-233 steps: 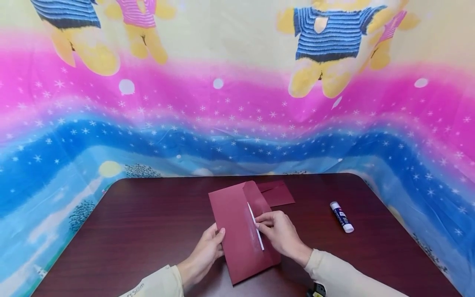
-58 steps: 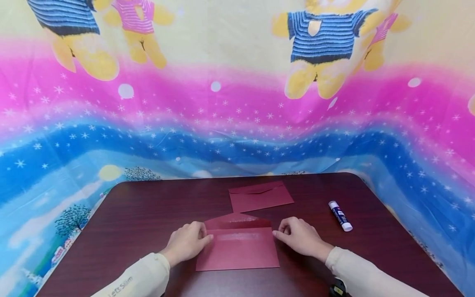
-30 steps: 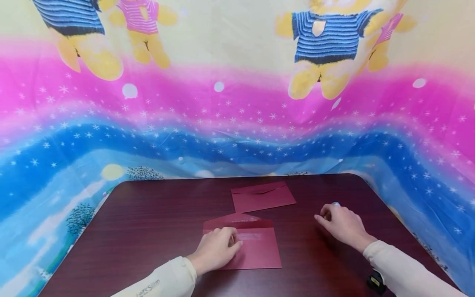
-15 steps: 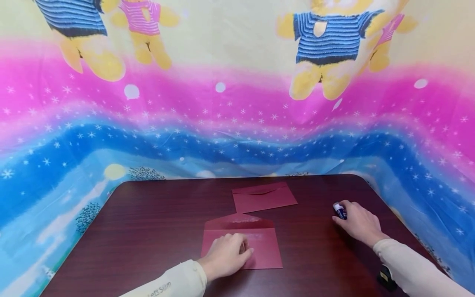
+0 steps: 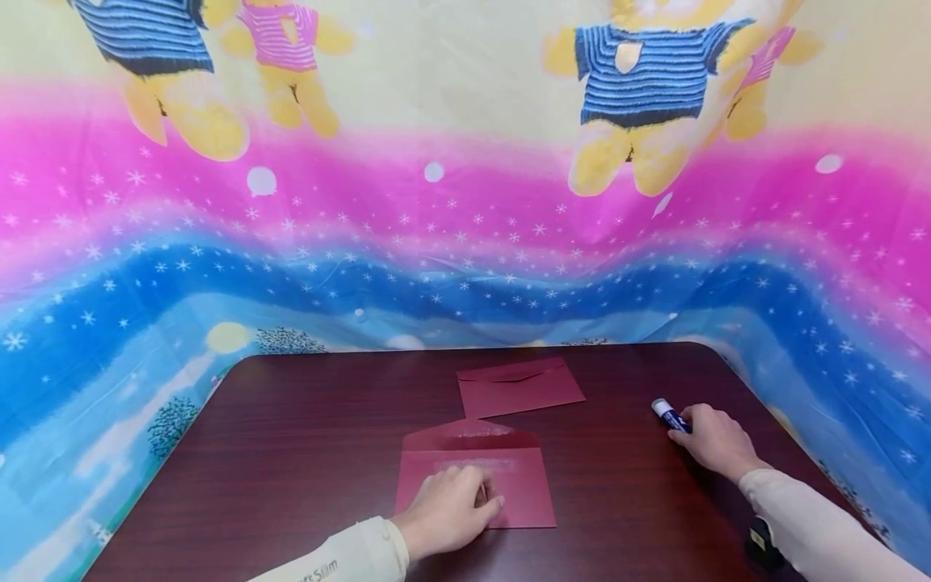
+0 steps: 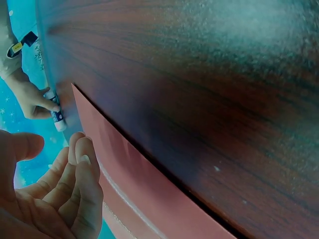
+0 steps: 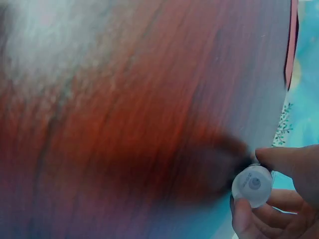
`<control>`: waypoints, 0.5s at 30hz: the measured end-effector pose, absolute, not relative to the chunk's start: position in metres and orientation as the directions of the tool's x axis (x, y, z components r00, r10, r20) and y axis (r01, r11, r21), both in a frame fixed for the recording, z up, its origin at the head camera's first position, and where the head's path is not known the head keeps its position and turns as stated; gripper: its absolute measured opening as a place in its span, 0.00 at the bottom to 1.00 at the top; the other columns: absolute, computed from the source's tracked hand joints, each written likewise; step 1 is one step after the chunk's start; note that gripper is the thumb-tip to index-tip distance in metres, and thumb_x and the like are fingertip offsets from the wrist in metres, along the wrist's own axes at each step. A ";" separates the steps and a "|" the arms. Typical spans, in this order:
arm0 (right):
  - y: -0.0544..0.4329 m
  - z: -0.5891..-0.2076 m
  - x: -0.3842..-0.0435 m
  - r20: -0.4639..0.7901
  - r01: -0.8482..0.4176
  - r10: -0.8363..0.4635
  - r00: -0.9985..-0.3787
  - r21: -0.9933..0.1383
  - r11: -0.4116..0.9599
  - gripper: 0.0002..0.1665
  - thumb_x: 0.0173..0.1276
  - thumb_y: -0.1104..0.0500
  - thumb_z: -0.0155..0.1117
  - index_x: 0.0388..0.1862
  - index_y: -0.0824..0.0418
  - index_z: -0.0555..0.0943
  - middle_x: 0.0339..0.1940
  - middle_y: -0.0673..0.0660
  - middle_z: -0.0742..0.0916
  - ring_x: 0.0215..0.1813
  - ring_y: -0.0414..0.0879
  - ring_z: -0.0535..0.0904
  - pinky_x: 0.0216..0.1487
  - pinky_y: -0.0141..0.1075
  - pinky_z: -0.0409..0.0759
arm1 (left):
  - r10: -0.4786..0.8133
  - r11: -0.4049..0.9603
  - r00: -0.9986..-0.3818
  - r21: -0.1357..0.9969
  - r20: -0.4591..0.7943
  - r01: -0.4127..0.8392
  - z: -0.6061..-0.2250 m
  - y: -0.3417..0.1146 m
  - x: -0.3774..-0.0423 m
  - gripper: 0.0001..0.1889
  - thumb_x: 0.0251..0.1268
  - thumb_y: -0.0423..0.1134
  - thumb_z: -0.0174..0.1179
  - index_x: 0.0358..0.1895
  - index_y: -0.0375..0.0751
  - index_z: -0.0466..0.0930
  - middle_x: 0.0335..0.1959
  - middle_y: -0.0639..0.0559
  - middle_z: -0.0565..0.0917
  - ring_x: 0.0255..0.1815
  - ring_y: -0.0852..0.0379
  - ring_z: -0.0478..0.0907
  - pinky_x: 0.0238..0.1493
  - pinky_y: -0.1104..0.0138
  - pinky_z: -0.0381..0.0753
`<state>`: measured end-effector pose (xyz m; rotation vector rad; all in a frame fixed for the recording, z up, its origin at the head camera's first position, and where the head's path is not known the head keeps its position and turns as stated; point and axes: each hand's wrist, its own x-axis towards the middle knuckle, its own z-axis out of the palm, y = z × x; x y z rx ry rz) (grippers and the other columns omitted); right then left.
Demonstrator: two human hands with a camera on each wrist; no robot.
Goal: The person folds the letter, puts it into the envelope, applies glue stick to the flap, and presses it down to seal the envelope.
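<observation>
- Left hand (image 5: 452,508): released, fingers loosely bent, grasping nothing; over near envelope's 7 o'clock part. Can't tell if touching.
- Near envelope (image 5: 518,483): flat on table (image 5: 305,428), flap unfolded to 12 o'clock, whitish smears on flap and body.
- Far envelope (image 5: 525,393): 1 o'clock from near one, flap folded down, lying askew.
- Glue stick (image 5: 669,414): well apart from near envelope, between 2 and 3 o'clock; white end points to 10 o'clock.
- Right hand (image 5: 718,440): grasping glue stick, thumb and fingers around it.
</observation>
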<state>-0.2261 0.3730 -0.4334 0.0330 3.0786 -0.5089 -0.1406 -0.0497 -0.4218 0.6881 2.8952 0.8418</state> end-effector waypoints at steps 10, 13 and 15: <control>0.349 -0.424 -0.213 0.019 -0.053 -0.050 -0.999 -0.470 0.881 0.26 0.71 0.58 0.66 0.59 0.76 0.76 0.36 0.60 0.85 0.29 0.45 0.75 0.27 0.35 0.74 | 0.430 0.720 -0.900 0.576 0.066 0.386 -0.424 -0.052 -0.142 0.09 0.66 0.49 0.63 0.27 0.56 0.78 0.17 0.70 0.74 0.20 0.73 0.69 0.25 0.71 0.66; 0.339 -0.420 -0.208 0.035 -0.075 -0.067 -0.997 -0.495 0.866 0.26 0.71 0.58 0.66 0.60 0.75 0.76 0.38 0.61 0.87 0.29 0.45 0.76 0.26 0.34 0.74 | 0.430 0.709 -0.901 0.595 0.061 0.379 -0.423 -0.052 -0.143 0.08 0.66 0.49 0.63 0.29 0.55 0.79 0.18 0.69 0.75 0.21 0.73 0.69 0.25 0.71 0.67; 0.333 -0.418 -0.206 0.049 -0.094 -0.080 -0.996 -0.501 0.860 0.26 0.70 0.57 0.67 0.59 0.74 0.77 0.40 0.63 0.88 0.31 0.45 0.77 0.26 0.34 0.75 | 0.431 0.704 -0.900 0.602 0.062 0.378 -0.422 -0.052 -0.144 0.08 0.66 0.48 0.63 0.29 0.55 0.79 0.18 0.69 0.75 0.21 0.73 0.69 0.26 0.71 0.67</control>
